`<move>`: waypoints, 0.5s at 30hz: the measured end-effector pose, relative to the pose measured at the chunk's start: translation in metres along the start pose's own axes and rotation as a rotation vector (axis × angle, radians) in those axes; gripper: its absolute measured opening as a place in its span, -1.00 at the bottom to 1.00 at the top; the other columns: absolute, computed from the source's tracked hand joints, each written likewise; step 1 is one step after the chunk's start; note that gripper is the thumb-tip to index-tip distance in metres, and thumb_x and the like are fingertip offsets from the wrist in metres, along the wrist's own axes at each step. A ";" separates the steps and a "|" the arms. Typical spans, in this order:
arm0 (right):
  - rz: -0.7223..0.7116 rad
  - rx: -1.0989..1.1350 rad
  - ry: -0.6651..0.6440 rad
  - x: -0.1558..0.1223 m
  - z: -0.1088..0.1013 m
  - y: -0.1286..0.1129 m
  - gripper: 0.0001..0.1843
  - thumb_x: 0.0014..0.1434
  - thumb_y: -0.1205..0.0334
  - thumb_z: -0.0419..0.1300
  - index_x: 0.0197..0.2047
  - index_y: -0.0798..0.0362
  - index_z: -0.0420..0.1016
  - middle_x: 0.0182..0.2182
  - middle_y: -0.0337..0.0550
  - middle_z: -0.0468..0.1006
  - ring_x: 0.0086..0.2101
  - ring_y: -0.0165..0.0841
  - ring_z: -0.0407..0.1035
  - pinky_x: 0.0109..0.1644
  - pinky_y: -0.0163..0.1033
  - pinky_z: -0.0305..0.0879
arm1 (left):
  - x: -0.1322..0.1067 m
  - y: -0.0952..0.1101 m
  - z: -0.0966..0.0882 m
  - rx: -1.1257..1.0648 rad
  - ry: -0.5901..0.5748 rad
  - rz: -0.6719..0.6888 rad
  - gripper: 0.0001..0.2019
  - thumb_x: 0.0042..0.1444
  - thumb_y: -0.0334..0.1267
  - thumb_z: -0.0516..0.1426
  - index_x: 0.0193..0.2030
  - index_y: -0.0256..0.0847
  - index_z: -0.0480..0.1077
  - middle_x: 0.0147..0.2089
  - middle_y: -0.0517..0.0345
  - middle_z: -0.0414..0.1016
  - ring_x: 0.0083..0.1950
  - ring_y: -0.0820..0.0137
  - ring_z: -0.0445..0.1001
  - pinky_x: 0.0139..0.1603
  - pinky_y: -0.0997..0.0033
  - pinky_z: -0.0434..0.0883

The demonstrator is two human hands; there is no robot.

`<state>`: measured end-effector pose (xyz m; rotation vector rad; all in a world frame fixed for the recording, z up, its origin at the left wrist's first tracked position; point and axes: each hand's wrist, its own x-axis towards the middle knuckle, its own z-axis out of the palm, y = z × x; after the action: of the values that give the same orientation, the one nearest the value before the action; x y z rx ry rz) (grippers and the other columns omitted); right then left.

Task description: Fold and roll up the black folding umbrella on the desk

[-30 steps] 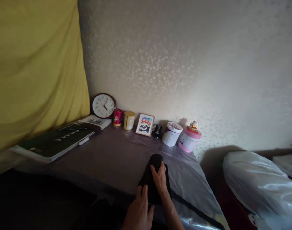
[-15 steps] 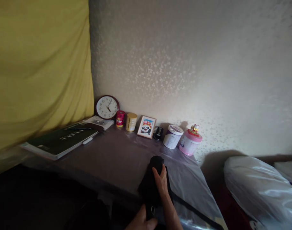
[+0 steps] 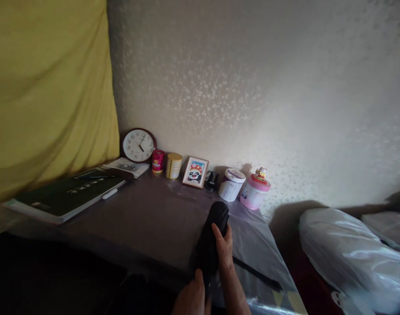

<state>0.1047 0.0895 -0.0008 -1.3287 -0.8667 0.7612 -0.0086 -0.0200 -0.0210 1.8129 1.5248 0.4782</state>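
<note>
Saw below the fingers (image 3: pixel 229 234) a tabletop (image 3: pixel 147 218) under smooth, wrinkled film, purplish-grey and glossy along the near edge to their right. Found, well beyond the fingers, a grey wall (image 3: pixel 285 96) with a pale leafy pattern and, far to their left, a yellow cloth (image 3: pixel 49 87) hanging in soft folds. Noted beyond and left of the fingers a round, dark-rimmed clock (image 3: pixel 139 145), a red tin (image 3: pixel 158 161) and a yellow-lidded canister (image 3: pixel 174 166); nearly straight beyond them, a picture frame (image 3: pixel 195 172) tilted back with a panda print, beside a small black object (image 3: pixel 212 180); slightly right of that, a white tub (image 3: pixel 231 185) and a pink-lidded jar (image 3: pixel 254 193) topped by a figurine (image 3: pixel 260 174). Spotted further left of the fingers a flat green book (image 3: pixel 68 194), and well to their right a bulging bag (image 3: pixel 347 245) of translucent plastic. Recognised within the fingers a black bundle (image 3: pixel 208 247), matte and long, rounded at the far end, narrowing toward the near one, slanting over the tabletop's front. Saw just right of the fingers a flat black strip (image 3: pixel 257 274). Clasped the bundle from its right side with the right hand (image 3: pixel 224 251), thumb along the cloth; gripped its narrow end lower down with the left hand (image 3: pixel 190 297), thumb uppermost, other fingers mostly hidden.
</note>
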 end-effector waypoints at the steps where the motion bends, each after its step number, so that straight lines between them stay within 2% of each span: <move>1: 0.040 0.035 -0.003 0.001 -0.003 -0.007 -0.25 -0.21 -0.01 0.32 0.07 0.09 0.34 -0.21 -0.14 0.57 -0.12 -0.16 0.41 -0.13 -0.20 0.36 | 0.003 0.001 0.002 -0.067 0.024 0.007 -0.44 0.03 -0.27 0.02 0.19 -0.44 0.13 0.01 -0.29 0.42 0.06 0.11 0.38 0.06 0.26 0.25; 3: 0.110 0.119 -0.031 0.002 -0.009 -0.021 -0.29 -0.21 0.01 0.33 0.04 0.07 0.36 -0.27 -0.18 0.58 -0.20 -0.19 0.45 -0.19 -0.21 0.39 | 0.008 0.005 0.003 -0.287 0.002 0.018 -0.47 -0.03 -0.18 0.07 0.10 -0.36 0.22 -0.10 -0.16 0.47 -0.04 0.16 0.43 -0.03 0.30 0.30; 5: 0.170 0.210 -0.065 0.003 -0.013 -0.032 -0.31 -0.20 0.02 0.33 0.03 0.05 0.37 -0.30 -0.20 0.58 -0.25 -0.21 0.46 -0.23 -0.22 0.40 | 0.013 0.012 -0.001 -0.585 -0.169 0.027 -0.61 -0.04 -0.12 0.05 -0.09 -0.29 0.34 -0.38 0.05 0.48 -0.32 0.28 0.47 -0.26 0.36 0.36; 7: 0.210 0.275 -0.089 0.001 -0.017 -0.038 -0.31 -0.19 0.01 0.33 0.04 0.04 0.36 -0.32 -0.20 0.58 -0.27 -0.22 0.47 -0.25 -0.23 0.41 | 0.015 0.020 -0.006 -0.823 -0.374 0.029 -0.72 -0.04 -0.12 0.02 -0.28 -0.26 0.36 -0.61 0.24 0.32 -0.57 0.41 0.34 -0.45 0.43 0.31; 8: 0.216 0.286 -0.096 0.000 -0.018 -0.040 -0.30 -0.18 0.01 0.33 0.05 0.03 0.35 -0.31 -0.20 0.58 -0.26 -0.22 0.47 -0.25 -0.23 0.41 | 0.015 0.024 -0.007 -0.874 -0.424 0.026 -0.76 -0.06 -0.13 0.02 -0.34 -0.25 0.35 -0.67 0.29 0.25 -0.62 0.45 0.28 -0.50 0.45 0.27; 10: 0.197 0.265 -0.110 -0.003 -0.019 -0.041 -0.28 -0.16 0.02 0.32 0.09 0.01 0.31 -0.26 -0.19 0.58 -0.22 -0.22 0.46 -0.23 -0.22 0.40 | 0.014 0.027 -0.007 -0.868 -0.393 0.004 -0.83 -0.08 -0.19 0.05 -0.37 -0.23 0.33 -0.70 0.33 0.20 -0.64 0.48 0.23 -0.53 0.48 0.23; 12: 0.138 0.200 -0.122 -0.006 -0.019 -0.040 -0.26 -0.13 0.01 0.31 0.13 -0.01 0.27 -0.19 -0.18 0.56 -0.17 -0.22 0.44 -0.18 -0.22 0.39 | 0.013 0.026 -0.002 -0.790 -0.284 -0.006 -0.81 -0.08 -0.25 0.06 -0.30 -0.22 0.34 -0.64 0.30 0.27 -0.57 0.45 0.29 -0.48 0.46 0.26; 15: 0.018 0.061 -0.109 -0.012 -0.017 -0.037 -0.27 -0.08 -0.01 0.28 0.16 0.00 0.24 -0.08 -0.16 0.51 -0.11 -0.21 0.39 -0.09 -0.21 0.34 | 0.013 0.021 0.005 -0.638 -0.101 0.053 -0.63 -0.06 -0.30 0.07 -0.05 -0.22 0.30 -0.34 0.12 0.47 -0.25 0.33 0.45 -0.19 0.40 0.34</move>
<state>0.1131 0.0666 0.0341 -1.2518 -0.9121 0.8744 0.0120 -0.0095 -0.0114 1.3517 1.0878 0.7817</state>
